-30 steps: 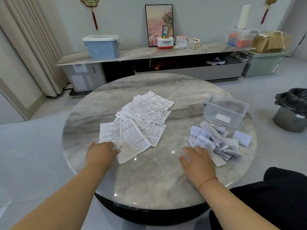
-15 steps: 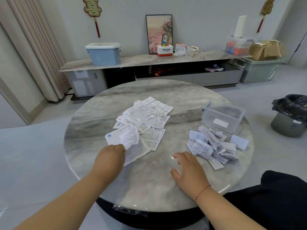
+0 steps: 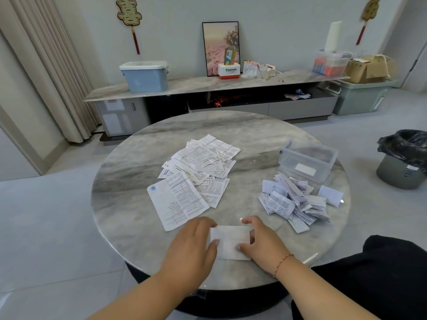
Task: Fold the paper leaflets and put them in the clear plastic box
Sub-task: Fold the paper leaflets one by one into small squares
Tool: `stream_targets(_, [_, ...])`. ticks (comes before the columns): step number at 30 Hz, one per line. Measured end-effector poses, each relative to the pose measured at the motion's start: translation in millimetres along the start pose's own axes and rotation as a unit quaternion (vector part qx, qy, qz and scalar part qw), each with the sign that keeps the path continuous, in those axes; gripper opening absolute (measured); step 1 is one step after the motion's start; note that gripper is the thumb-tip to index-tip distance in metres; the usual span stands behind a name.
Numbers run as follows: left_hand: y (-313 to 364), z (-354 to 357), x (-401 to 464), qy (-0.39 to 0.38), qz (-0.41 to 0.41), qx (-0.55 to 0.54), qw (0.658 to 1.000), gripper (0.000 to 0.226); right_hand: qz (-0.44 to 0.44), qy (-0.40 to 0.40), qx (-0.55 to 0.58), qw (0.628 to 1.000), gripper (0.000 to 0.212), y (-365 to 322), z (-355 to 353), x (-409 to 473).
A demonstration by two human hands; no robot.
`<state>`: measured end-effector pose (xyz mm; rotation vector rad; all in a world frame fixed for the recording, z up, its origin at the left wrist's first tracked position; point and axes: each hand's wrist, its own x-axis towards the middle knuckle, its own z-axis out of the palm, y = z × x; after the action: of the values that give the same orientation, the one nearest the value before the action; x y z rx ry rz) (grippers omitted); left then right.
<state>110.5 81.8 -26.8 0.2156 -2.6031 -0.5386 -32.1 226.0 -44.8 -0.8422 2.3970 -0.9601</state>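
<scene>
A white paper leaflet (image 3: 230,242) lies blank side up near the front edge of the round marble table (image 3: 138,204). My left hand (image 3: 194,248) holds its left edge, thumb on top. My right hand (image 3: 262,242) pinches its right edge, fingers curled over the far corner. A spread of unfolded printed leaflets (image 3: 198,172) lies at mid-table, the nearest large sheet (image 3: 178,202) just beyond my left hand. A heap of folded leaflets (image 3: 293,202) sits to the right. Behind that heap stands the clear plastic box (image 3: 308,161), open, with only a white label showing inside.
A bin lined with a black bag (image 3: 404,158) stands on the floor to the right. Beyond the table runs a long low cabinet (image 3: 208,86) carrying a blue tub (image 3: 144,76), a picture frame and boxes. My dark-clothed lap (image 3: 381,273) is at lower right.
My left hand lifted one leaflet off the unfolded spread and brought it to the front of the table. My right hand moved left from the folded heap and took hold of its other edge.
</scene>
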Motion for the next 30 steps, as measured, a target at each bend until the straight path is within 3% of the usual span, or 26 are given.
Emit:
stream_targets(2, [-1.9,8.2,-3.5,-0.067,0.021,0.003,0.997,0.035,0.036,0.013,-0.002,0.999,0.068,2.1,1.9,4.0])
stream_targets(4, [-6.1,18.5,-4.3,-0.135,0.0,-0.006,0.991,0.044,0.059,-0.005,0.017,0.998,0.072,3.6,2.8,8.8])
stream_targets(6, [-10.6,27.0,-1.1,-0.141,-0.003,0.012,0.99,0.041,0.081,-0.045,0.081,0.992,0.069,4.5,2.2,13.3])
stream_targets(8, [-10.0,31.0,2.6,-0.135,0.011,0.025,0.99,0.031,0.097,-0.064,0.105,0.988,0.063,2.6,-1.6,14.2])
stream_targets(11, [-15.6,39.0,5.1,-0.081,0.039,0.076,0.993,0.011,0.045,0.003,0.012,0.999,0.055,-1.8,-11.5,4.0])
stream_targets(14, [-16.1,44.1,2.9,-0.081,0.024,0.06,0.995,0.021,-0.101,-0.048,-0.088,0.99,0.045,-7.2,-14.5,-8.7])
stream_targets(17, [-13.9,46.0,1.6,-0.058,-0.023,0.004,0.998,0.017,-0.1,-0.059,-0.108,0.987,0.015,-3.0,-7.2,-6.0])
stream_targets(19, [-12.0,45.5,2.6,-0.057,-0.084,-0.029,0.994,0.024,-0.071,-0.024,-0.11,0.991,0.018,0.9,-2.9,0.3])
stream_targets(21, [-15.2,49.2,2.3,-0.048,-0.089,-0.034,0.994,0.032,-0.042,0.008,-0.113,0.993,0.015,3.1,-0.3,4.0])
stream_targets(24, [-16.1,49.3,6.8,-0.038,-0.084,-0.035,0.995,0.022,-0.031,0.057,-0.146,0.987,0.027,2.9,1.1,7.2])
stream_targets(26, [-20.9,51.0,7.5,-0.035,-0.057,-0.023,0.997,0.011,-0.054,0.084,-0.176,0.979,0.031,3.8,1.3,7.1])
stream_targets(30, [-26.9,48.2,9.2,-0.076,-0.028,-0.001,0.997,0.023,-0.153,0.052,-0.191,0.968,0.038,4.5,5.0,5.4])
